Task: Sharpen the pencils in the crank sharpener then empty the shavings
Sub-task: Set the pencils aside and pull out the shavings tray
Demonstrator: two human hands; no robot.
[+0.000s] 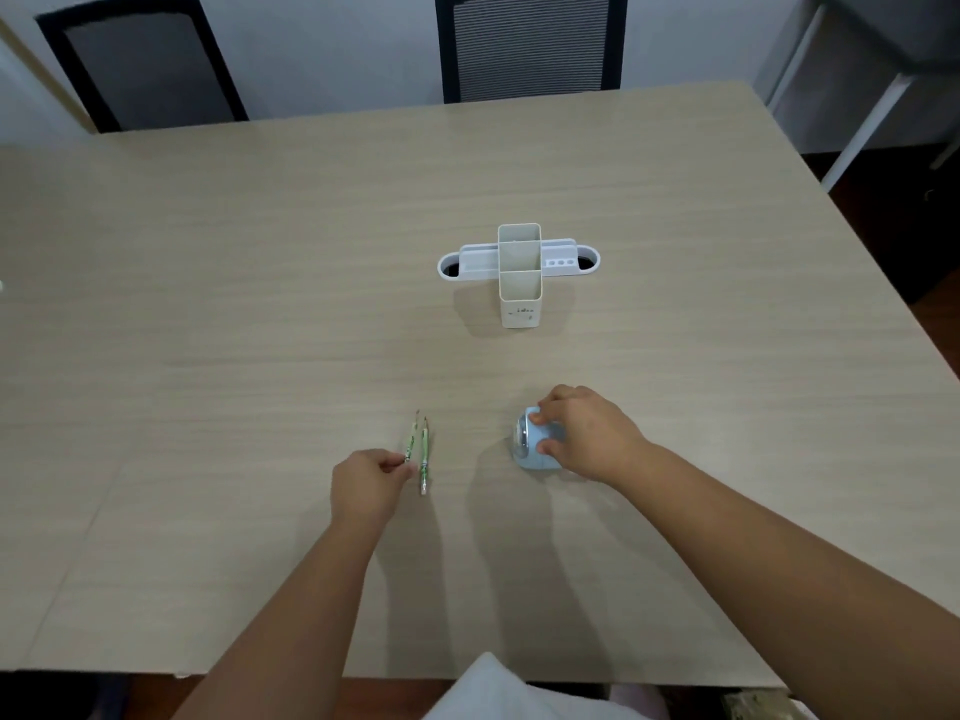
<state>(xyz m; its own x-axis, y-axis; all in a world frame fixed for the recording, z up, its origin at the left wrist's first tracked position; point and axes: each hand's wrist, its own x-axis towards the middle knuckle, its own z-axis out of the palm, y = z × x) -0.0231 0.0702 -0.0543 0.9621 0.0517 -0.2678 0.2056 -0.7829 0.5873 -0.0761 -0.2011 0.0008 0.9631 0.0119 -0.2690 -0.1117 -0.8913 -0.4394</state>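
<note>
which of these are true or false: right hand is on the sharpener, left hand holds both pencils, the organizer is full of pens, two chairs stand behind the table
1. The right hand rests on the blue sharpener. True.
2. The left hand holds both pencils. False: it pinches one pencil; the other pencil lies on the table.
3. The white organizer is full of pens. False: its visible compartments look empty.
4. Two chairs stand behind the table. True: one chair at far left, another chair near centre.
</note>
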